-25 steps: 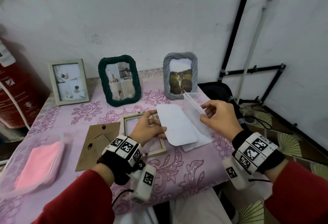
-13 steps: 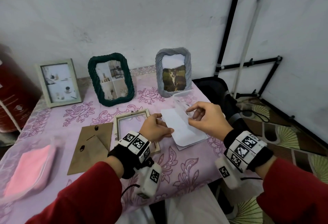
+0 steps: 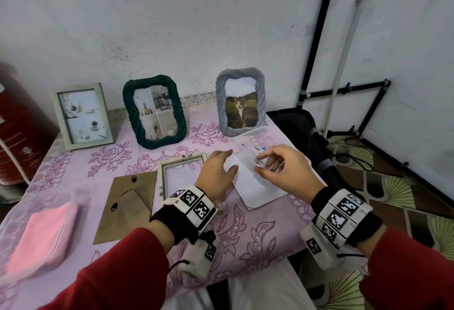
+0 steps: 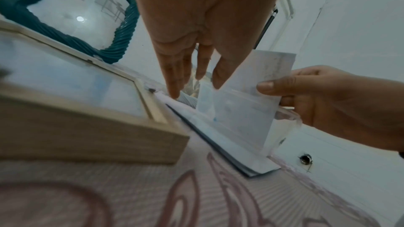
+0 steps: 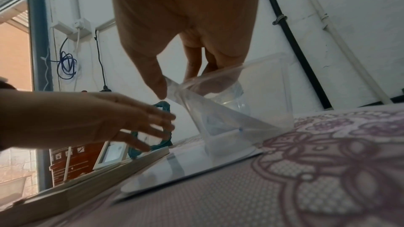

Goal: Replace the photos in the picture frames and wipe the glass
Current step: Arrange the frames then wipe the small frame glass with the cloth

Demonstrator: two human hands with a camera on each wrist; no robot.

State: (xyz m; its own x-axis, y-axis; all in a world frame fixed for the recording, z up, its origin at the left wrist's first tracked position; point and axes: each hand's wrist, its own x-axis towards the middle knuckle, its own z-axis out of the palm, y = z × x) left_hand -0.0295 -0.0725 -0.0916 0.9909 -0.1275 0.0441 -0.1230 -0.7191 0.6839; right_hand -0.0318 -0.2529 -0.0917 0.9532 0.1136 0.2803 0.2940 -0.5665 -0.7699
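A white round-cornered photo sheet (image 3: pixel 255 190) lies on the pink tablecloth, with a clear plastic sleeve (image 3: pixel 255 136) on top of its far end. My right hand (image 3: pixel 265 162) pinches the sleeve's raised edge (image 5: pixel 218 118) between thumb and fingers (image 5: pixel 157 85). My left hand (image 3: pixel 216 174) lies with straight fingers on the sheet's left edge, holding nothing (image 4: pixel 196 82). Just to its left, an empty light wooden frame (image 3: pixel 181 174) lies flat with its glass in. The frame's brown backing board (image 3: pixel 127 201) lies further left.
Three frames stand along the wall: a pale wooden one (image 3: pixel 81 115), a dark green rope one (image 3: pixel 154 110) and a grey rope one with a cat photo (image 3: pixel 240 100). A pink cloth in a clear bag (image 3: pixel 39 233) lies front left. The table edge (image 3: pixel 302 162) drops off right.
Both hands have come down to the table with the sheet and sleeve. My left hand let go of the white sheet and now lies flat on it. My right hand still pinches the sleeve.
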